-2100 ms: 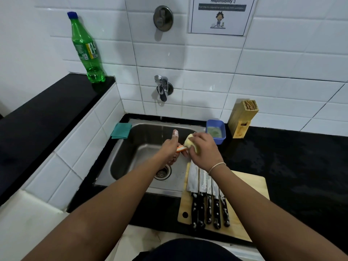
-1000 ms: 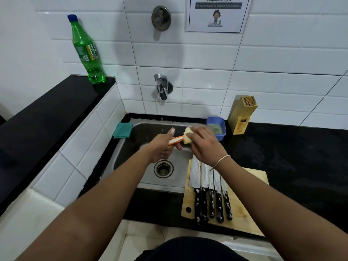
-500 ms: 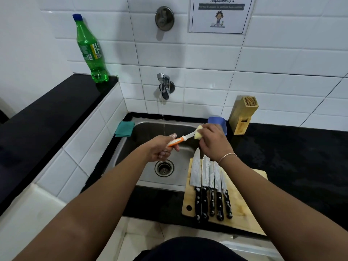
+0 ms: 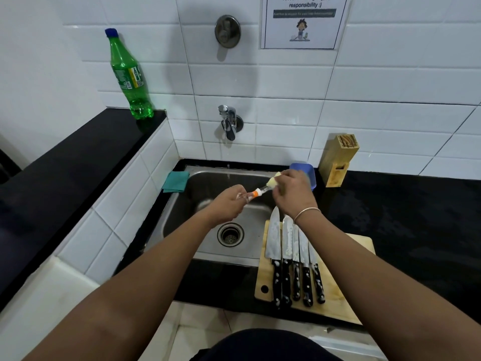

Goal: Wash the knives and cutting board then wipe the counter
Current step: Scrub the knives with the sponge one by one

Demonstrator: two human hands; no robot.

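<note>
Soapy sponge in right hand

Over the steel sink, the left hand grips the orange-collared handle of a small knife, its blade pointing to 2 o'clock into a yellow sponge pinched by the right hand. At 5 o'clock, five black-handled knives lie side by side on the wooden cutting board, tips toward 12.

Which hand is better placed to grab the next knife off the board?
Right. The right hand, pinching the sponge, hovers just beyond the knives on the cutting board. The left hand grips the small knife over the sink.
</note>
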